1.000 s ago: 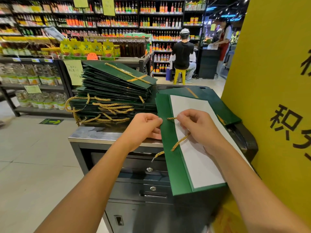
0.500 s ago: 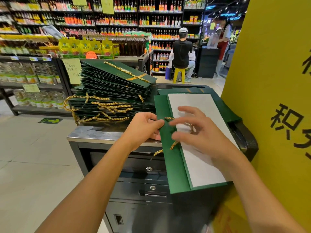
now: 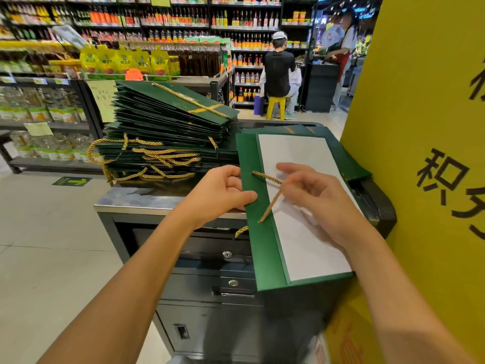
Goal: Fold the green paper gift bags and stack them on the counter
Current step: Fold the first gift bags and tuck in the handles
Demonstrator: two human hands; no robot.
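The left hand [image 3: 220, 194] reaches in from the near left, with the arm straight and the wrist a little bent. Its fingers are curled under the left edge of the green bag [image 3: 259, 248] and the thumb lies on top, so it grips this edge. The right hand [image 3: 320, 203] comes from the near right and hangs over the middle of the bag, palm down. It is blurred, but the thumb and fingers are closed on the gold cord [image 3: 270, 206], which bends up to them from two holes in the bag.

The bag lies flat on the right part of the counter [image 3: 147, 202], and its near end sticks out over the counter's near edge. It is dark green with a white sheet [image 3: 309, 253] on its upper side. A second cord end hangs below its left edge. Just to the left, on the far part of the counter, stands a tall stack of bags [image 3: 168, 122], green, flat, with gold cords hanging out to the near left. A yellow pillar [image 3: 425, 127] is on the right.
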